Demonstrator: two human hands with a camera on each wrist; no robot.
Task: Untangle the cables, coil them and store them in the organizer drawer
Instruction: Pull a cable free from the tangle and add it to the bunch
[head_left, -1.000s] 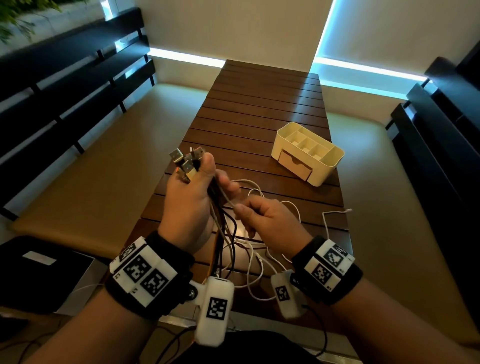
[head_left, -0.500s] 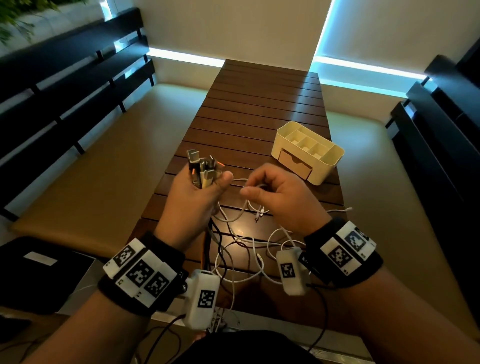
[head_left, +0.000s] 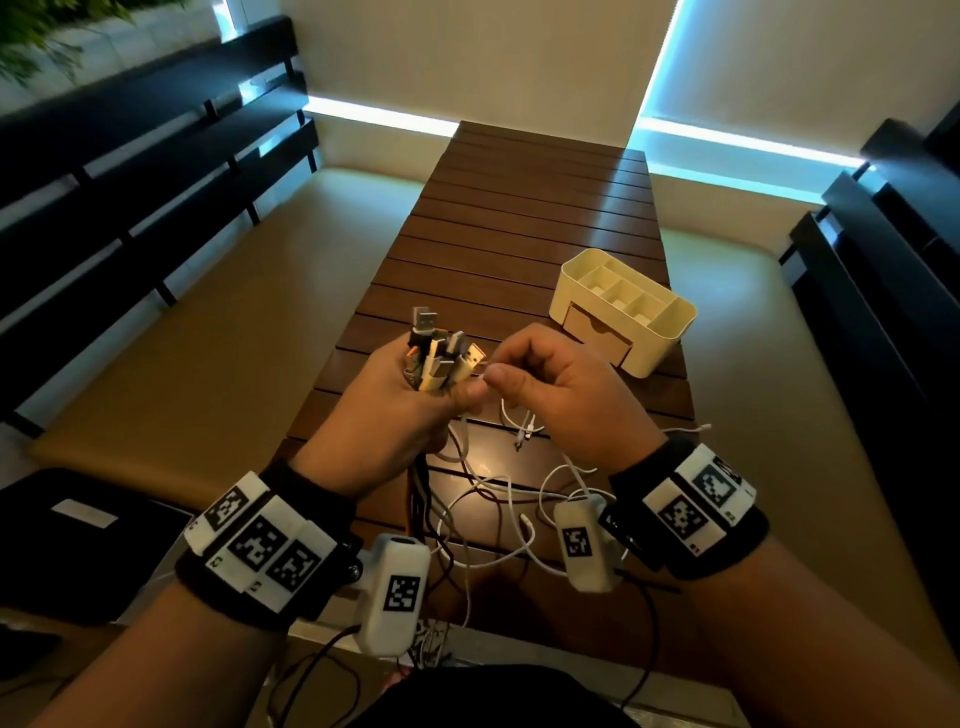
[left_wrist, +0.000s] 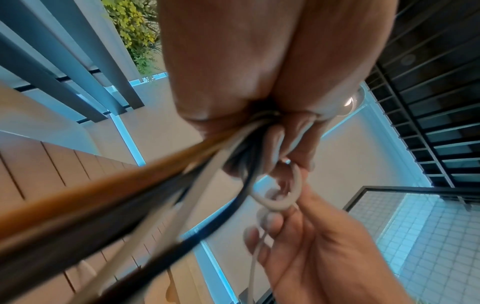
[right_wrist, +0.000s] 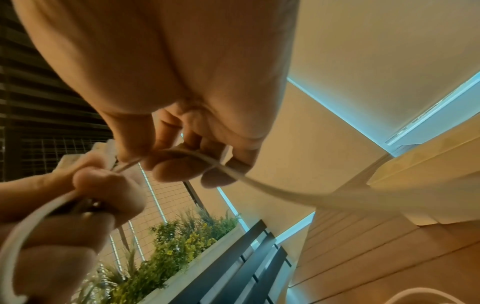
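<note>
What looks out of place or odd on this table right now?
Only the cables: they sprawl in a loose tangle over the near end of the table and some trail off its edge. The left hand grips their plugs in a bunch while the right hand pinches one white strand. The organizer sits upright, drawer closed.

Left hand (head_left: 384, 410) gripping a bundle of cables (head_left: 441, 353), plugs upward; right hand (head_left: 561, 400) pinching a white cable (head_left: 483, 370) beside it; cream organizer (head_left: 623, 312) on slatted tabletop (head_left: 519, 234).
</note>
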